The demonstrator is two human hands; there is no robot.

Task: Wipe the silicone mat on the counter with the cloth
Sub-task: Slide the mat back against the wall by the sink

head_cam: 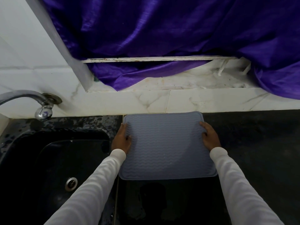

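1. Nearest to you are your two white sleeves [90,189], running up from the bottom edge of the view toward the middle, one on each side.
2. Between the sleeves, the near part of the dark counter [259,151] is glossy and reflects a dim shape; I cannot tell what it is.
3. On your left sits the black sink [53,159], wet around its rim, with a round metal drain [71,184] in its floor.
4. The grey silicone mat [165,148] lies flat on the counter just right of the sink, its far edge touching or almost touching the base of the white wall tiles [178,101]. Its surface has rows of wavy ridges and a raised border. No brand, label or writing can be read on it.
5. Your left hand [122,140] rests on the mat's left edge, fingers curled over the border and the thumb lying on the ridged surface, so it grips that side.
6. Your right hand [209,137] holds the right edge the same way, thumb on top of the mat and the other fingers wrapped around the border.
7. Farther left, a chrome tap [32,101] comes out of the wall and curves over the sink.
8. Beyond the tiles there is a stained white window ledge [170,82].
9. Farthest away, a purple sheet [162,30] hangs crumpled across the window opening and spills onto the ledge at both ends. It carries no legible print.
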